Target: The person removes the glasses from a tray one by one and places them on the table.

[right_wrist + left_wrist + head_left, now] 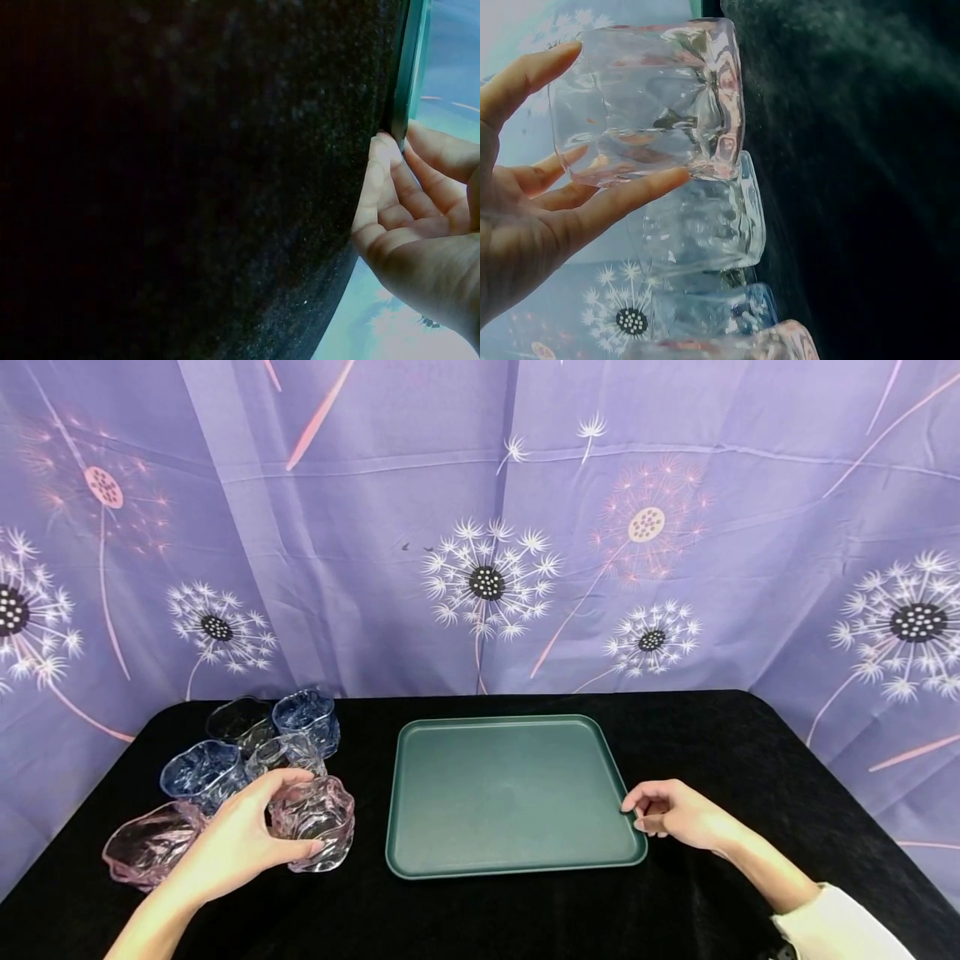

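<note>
My left hand (238, 842) holds a wavy pink-tinted glass (324, 820), with thumb and fingers on its sides. In the left wrist view this pink glass (660, 101) is see-through, with a thick rippled base; the left hand (536, 195) spans it from both sides. Right behind it stands a clear glass (288, 750). To the right lies a green rectangular tray (510, 797). My right hand (678, 814) pinches the tray's right rim near the front corner. In the right wrist view the right hand's fingertips (384, 141) meet the tray edge (409, 82).
Around the left hand stand another pink glass (150, 847), a blue glass (202, 772), a second blue glass (307, 722) and a dark-looking clear glass (238, 722). Black cloth (465, 918) covers the table. A purple curtain (390, 577) with dandelion prints hangs behind.
</note>
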`<state>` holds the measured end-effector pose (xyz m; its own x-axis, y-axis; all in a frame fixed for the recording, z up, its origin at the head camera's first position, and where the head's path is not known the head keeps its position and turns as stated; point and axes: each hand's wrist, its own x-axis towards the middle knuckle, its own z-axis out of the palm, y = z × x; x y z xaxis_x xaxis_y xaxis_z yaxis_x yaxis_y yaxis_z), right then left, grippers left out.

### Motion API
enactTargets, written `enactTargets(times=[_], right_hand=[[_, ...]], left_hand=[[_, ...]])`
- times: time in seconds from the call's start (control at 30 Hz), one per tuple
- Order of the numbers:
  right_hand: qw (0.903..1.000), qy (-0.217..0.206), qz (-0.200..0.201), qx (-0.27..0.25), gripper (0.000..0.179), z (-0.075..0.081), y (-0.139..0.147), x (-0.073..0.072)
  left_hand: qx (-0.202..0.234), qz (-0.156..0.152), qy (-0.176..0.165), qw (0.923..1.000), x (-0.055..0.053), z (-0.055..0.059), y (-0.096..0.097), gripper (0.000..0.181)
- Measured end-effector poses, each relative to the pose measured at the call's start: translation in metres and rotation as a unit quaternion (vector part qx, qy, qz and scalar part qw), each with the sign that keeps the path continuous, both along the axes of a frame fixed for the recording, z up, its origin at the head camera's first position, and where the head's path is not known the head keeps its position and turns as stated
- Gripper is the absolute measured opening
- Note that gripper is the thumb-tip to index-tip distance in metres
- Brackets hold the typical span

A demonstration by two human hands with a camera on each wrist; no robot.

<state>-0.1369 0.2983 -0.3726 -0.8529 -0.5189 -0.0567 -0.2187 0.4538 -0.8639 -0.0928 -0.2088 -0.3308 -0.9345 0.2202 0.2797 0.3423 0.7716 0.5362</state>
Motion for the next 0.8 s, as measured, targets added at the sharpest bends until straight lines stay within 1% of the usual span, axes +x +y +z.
enactTargets(times=[0.2, 0.33, 0.47, 0.67, 0.8], right_hand=[[1.0, -0.001, -0.001, 0.002, 0.017, 0.001, -0.001, 0.0], [1.0, -0.001, 0.0, 0.003, 0.016, 0.002, -0.001, 0.001], [1.0, -0.002, 0.0, 0.004, 0.017, 0.002, -0.001, 0.001], [1.0, -0.003, 0.002, 0.001, 0.017, 0.002, -0.001, 0.001], [1.0, -0.003, 0.002, -0.002, 0.017, 0.002, -0.001, 0.001]], left_hand=[[-0.012, 0.019, -0.001, 0.9998, 0.006, -0.003, -0.013, 0.071], [-0.014, 0.033, 0.006, 0.9993, 0.01, -0.004, -0.023, 0.07], [-0.014, 0.041, -0.001, 0.999, 0.011, -0.006, -0.03, 0.071], [-0.013, 0.048, -0.01, 0.9987, 0.013, -0.01, -0.037, 0.072], [-0.02, 0.055, -0.015, 0.9982, 0.014, -0.011, -0.038, 0.071]])
